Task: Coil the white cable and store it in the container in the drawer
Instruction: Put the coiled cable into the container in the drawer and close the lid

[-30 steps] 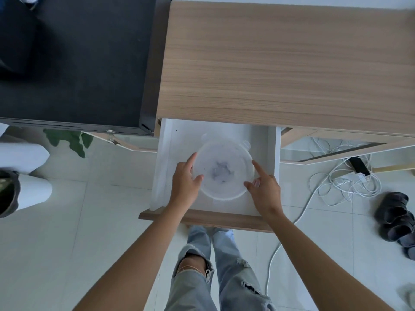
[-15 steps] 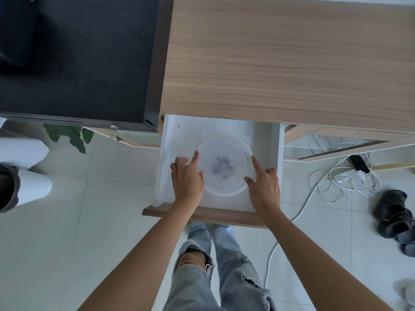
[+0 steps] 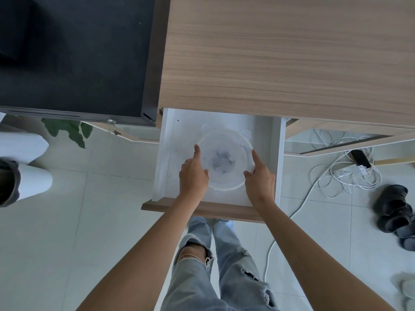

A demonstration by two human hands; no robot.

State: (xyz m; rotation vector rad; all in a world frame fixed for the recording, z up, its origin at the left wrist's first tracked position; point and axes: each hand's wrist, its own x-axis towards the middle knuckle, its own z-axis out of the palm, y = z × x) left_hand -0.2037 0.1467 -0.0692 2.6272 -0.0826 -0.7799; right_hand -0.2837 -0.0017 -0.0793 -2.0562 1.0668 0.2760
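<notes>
A round translucent container (image 3: pixel 224 153) with a lid and small tabs sits in the open white drawer (image 3: pixel 277 153) under the wooden desk. My left hand (image 3: pixel 193 176) holds its left side, index finger stretched along the rim and thumb on the lid. My right hand (image 3: pixel 260 178) holds the right side the same way. The white cable (image 3: pixel 343 178) lies in a loose tangle on the floor to the right of the drawer, with one strand trailing toward my legs.
The wooden desk top (image 3: pixel 292 59) overhangs the drawer's back. A black surface (image 3: pixel 74 52) lies at the left. A black power strip (image 3: pixel 360 158) and dark slippers (image 3: pixel 395 209) are on the floor at right. A person's white-clad leg (image 3: pixel 31 178) stands at the left.
Both hands stay at the container's sides. Their index fingers now reach farther forward along the rim than half a second ago.
</notes>
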